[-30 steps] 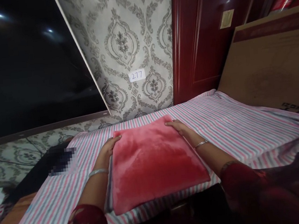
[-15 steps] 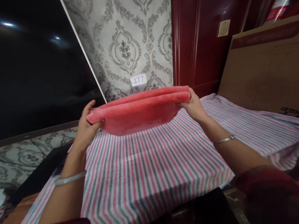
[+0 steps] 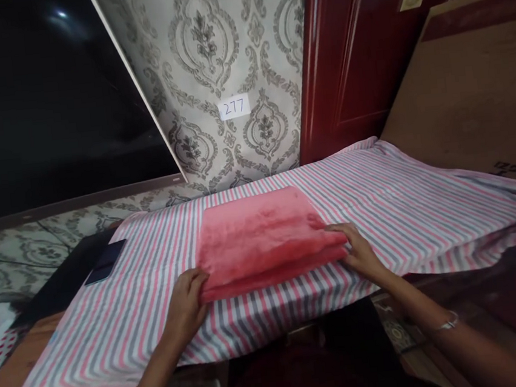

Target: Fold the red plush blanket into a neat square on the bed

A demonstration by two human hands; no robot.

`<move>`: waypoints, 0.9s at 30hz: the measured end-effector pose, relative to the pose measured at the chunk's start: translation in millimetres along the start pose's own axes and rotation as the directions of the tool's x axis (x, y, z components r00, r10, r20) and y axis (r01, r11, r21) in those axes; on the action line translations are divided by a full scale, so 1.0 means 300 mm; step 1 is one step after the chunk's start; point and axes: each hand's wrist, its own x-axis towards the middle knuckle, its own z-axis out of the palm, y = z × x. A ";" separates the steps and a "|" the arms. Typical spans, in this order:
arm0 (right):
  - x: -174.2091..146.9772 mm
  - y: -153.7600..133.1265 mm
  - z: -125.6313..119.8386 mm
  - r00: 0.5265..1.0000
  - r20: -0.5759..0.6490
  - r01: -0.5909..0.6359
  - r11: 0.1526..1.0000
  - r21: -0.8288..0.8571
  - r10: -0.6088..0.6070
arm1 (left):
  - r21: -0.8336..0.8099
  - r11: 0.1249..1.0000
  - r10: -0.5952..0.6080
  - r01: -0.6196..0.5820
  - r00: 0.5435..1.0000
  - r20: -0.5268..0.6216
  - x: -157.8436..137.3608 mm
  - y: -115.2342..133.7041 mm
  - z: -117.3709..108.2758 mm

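Observation:
A folded coral-pink towel [image 3: 262, 235], soft and plush, lies on the striped cloth [image 3: 379, 218], its near edge lifted a little toward me. At its near left corner, my left hand [image 3: 187, 301] pinches the fabric between thumb and fingers. My right hand [image 3: 357, 251] grips the right end of the near edge, thumb and fingers closed round the layers. The towel's far part rests flat, with creases across its middle.
A dark phone [image 3: 106, 261] lies on the cloth at the left. Behind stand a large black screen [image 3: 48, 104] and a wall with a paper label [image 3: 234, 106] marked 277. A cardboard box [image 3: 479, 81] leans at the right.
The towel has come down from above the table onto the striped cloth, both hands moving down toward me with it. The view has tilted lower, and the phone now shows.

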 end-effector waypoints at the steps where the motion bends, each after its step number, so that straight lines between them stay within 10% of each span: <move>1: -0.022 0.009 0.001 1.000 0.015 0.017 1.000 0.019 -0.018 | -0.007 1.000 -0.005 0.005 1.000 0.002 -0.017 0.006 0.009; 4: -0.075 0.029 0.004 1.000 0.024 -0.011 0.994 0.105 0.008 | -0.105 0.990 -0.090 0.091 0.996 0.016 -0.052 0.019 0.021; 8: -0.097 0.030 -0.015 0.934 0.048 -0.353 0.893 0.279 0.354 | -0.419 0.850 -0.305 0.319 0.947 0.102 -0.053 0.020 0.002; 12: -0.047 0.013 -0.037 0.761 0.204 -0.639 0.657 0.400 0.616 | -0.638 0.411 -0.628 0.651 0.709 0.320 0.006 0.004 -0.019; 15: -0.001 0.007 -0.023 0.766 0.250 -0.642 0.690 0.335 0.592 | -0.589 0.283 -0.723 0.757 0.571 0.387 0.067 0.000 -0.015; 27: 0.066 0.098 0.015 0.803 0.275 -0.593 0.755 0.278 0.529 | -0.551 0.318 -0.625 0.772 0.607 0.491 0.158 -0.049 0.015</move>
